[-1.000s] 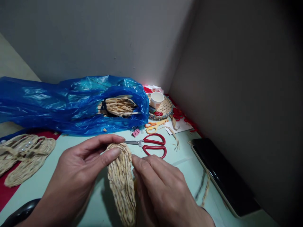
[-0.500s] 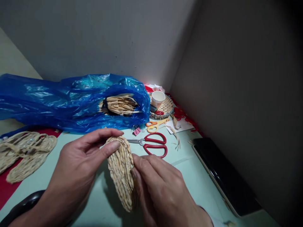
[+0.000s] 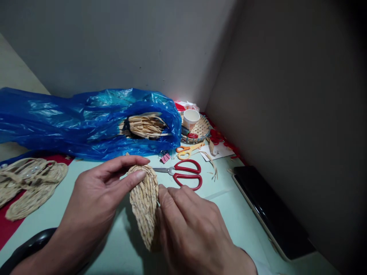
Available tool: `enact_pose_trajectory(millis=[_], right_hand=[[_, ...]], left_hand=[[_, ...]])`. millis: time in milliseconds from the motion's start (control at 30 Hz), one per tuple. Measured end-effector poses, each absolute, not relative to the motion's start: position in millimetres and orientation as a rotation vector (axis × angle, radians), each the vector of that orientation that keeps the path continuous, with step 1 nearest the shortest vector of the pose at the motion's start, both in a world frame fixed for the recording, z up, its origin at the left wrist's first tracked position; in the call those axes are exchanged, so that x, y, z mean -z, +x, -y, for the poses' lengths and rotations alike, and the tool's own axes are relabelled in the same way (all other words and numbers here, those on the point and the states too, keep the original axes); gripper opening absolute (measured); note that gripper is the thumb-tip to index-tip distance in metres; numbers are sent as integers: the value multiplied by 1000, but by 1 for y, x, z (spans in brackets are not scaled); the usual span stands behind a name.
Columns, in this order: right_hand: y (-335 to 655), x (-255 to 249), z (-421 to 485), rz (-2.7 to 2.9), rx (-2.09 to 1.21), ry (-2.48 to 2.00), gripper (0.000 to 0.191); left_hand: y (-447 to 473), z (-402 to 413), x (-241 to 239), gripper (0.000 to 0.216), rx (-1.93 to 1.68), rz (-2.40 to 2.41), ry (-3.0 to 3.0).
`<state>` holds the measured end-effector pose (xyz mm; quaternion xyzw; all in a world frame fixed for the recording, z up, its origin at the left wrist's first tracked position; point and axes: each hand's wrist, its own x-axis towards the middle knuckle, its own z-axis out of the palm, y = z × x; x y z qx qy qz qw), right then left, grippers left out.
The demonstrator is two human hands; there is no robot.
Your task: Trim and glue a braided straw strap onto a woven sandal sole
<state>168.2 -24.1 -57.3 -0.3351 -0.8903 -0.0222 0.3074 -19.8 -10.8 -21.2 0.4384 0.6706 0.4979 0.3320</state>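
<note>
A woven straw sole (image 3: 144, 202) is held on edge above the pale green table (image 3: 229, 206). My left hand (image 3: 97, 198) pinches its far tip between thumb and fingers. My right hand (image 3: 192, 229) is closed against the sole's right side, its fingertips pressed into the weave. Just beyond the sole lie red-handled scissors (image 3: 185, 173).
A blue plastic bag (image 3: 71, 122) holding straw bundles (image 3: 145, 126) lies at the back. Finished straw sandals (image 3: 28, 185) rest at the left. A woven tray (image 3: 202, 131) with a white cup (image 3: 190, 118), orange scissors (image 3: 187, 149), a pink clip (image 3: 165, 157) and a black tablet (image 3: 269, 212) sit to the right.
The sole has been drawn up and turned between my hands, so its near end now shows. My right hand has slid closer against its side.
</note>
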Motion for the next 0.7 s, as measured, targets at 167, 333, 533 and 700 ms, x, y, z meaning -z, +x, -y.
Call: enact_pose_trajectory(millis=[167,333,533,700], right_hand=[[154,60,28,2268,93,-961,42],[145,58,27,2259,215,-1022,38],[146,58,26,2340,192,-1139,19],[147,65,23,2393,109,-1177,15]], left_hand=[[-16,8,25,25,-1295,-1746,1082],[-16,4,43,27,-1366,-1597,1047],[-12,3,53,34,-1377,-1485,982],[-15,0,59,38,-1387,-1382,933]])
